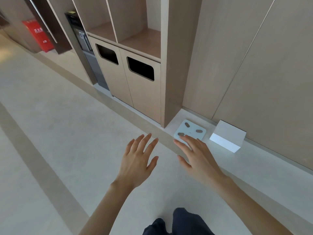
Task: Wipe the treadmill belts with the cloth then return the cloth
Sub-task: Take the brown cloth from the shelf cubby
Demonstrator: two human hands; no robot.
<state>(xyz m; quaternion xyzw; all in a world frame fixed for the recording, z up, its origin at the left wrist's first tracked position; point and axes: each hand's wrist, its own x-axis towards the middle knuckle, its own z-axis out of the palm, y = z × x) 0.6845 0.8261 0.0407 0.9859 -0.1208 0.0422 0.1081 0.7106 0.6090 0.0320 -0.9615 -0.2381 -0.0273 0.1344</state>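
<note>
No cloth and no treadmill belt show in the head view. My left hand (138,160) is stretched out in front of me over the pale floor, fingers spread and straight, holding nothing. My right hand (194,155) is held out beside it, fingers straight, also holding nothing. Its fingertips overlap the near edge of a white bathroom scale (192,128) in the image; whether they touch it I cannot tell.
A beige cabinet (145,102) with two dark bin openings stands ahead, open shelves above it. A white box (227,139) sits on the raised ledge by the wall panels at right. A red fire extinguisher case (38,36) stands far left. My dark trouser legs (183,223) show below.
</note>
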